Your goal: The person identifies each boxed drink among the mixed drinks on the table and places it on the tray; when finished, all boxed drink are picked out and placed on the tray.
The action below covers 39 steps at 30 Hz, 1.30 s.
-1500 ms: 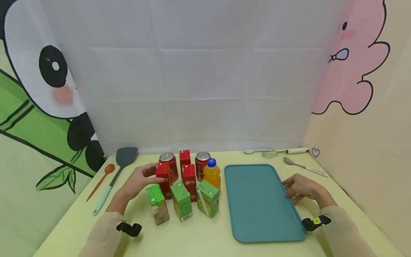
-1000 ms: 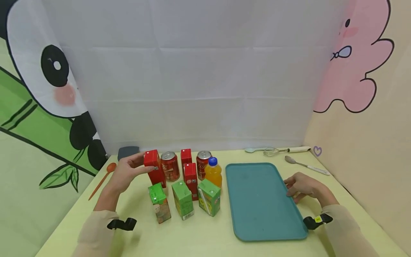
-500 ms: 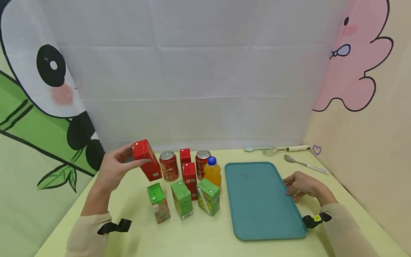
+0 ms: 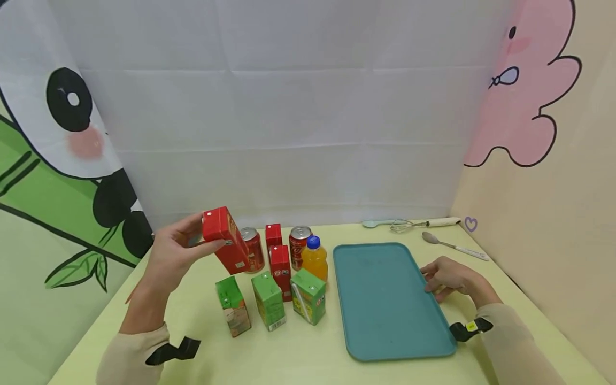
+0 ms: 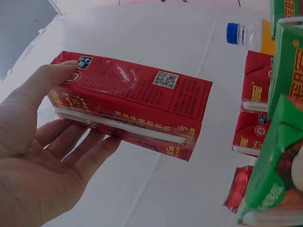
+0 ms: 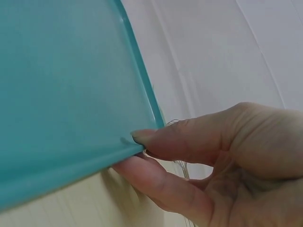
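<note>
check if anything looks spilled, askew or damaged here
Nothing looks spilled or damaged. One red drink carton is tilted, but the left hand holds it above the yellow table, so that hardly seems odd.

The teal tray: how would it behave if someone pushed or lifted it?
The teal tray would probably slide rather than tip, being broad and low. Its raised rim, pinched by the right hand, suggests it is fairly stiff. Its smooth surface may be slippery.

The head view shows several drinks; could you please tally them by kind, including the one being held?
Red drink cartons: 3, one held in the left hand
Green-topped drink cartons: 3
Red drink cans: 2
Blue-capped bottle of orange drink: 1
Total: 9
</note>
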### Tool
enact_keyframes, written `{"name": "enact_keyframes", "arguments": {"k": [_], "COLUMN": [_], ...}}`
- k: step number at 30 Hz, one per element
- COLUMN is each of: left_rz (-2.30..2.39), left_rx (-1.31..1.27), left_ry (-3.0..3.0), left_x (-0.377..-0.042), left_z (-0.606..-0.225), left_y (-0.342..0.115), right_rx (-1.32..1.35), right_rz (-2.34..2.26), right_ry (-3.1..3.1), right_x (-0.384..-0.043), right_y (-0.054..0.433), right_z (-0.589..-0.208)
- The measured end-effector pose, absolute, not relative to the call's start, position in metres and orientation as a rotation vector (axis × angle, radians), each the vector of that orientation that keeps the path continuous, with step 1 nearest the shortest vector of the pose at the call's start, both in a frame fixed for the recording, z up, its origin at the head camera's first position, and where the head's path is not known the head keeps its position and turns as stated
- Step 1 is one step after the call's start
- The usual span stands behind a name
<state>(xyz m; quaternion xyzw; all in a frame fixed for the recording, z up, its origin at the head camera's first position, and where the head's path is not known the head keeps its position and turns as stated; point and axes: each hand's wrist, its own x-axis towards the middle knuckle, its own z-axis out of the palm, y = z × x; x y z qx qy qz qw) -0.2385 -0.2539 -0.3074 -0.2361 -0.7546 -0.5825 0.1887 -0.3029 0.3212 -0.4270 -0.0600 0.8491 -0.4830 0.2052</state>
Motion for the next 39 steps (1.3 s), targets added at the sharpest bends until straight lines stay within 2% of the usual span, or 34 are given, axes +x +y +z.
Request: {"name": "enact_keyframes", "arguments": {"k": [8, 13, 20, 39], "left_rz": [-1.645, -1.733, -1.869, -1.965], "left_rx": [-0.746, -0.848, -0.857, -1.118], "left_ry": [-2.141, -2.165, -2.24, -2.27], "left_x": [-0.235, -0.243, -0.254, -0.285], "left_z": [-0.298, -0.29, -0.284, -0.3], "left_y": [-0.216, -0.181, -0.129, -0.015], "right_rx": [-0.164, -0.167, -0.168, -0.158], "right_rz": [-1.344, -1.366, -1.363, -1.369], "right_ry": [2.382, 2.364, 2.364, 2.363], "right_x": [-0.304, -0.306, -0.307, -0.304], "right_y": [0.319, 0.321, 0.321, 0.319], "right_z": [-0.428, -0.426, -0.426, -0.43]}}
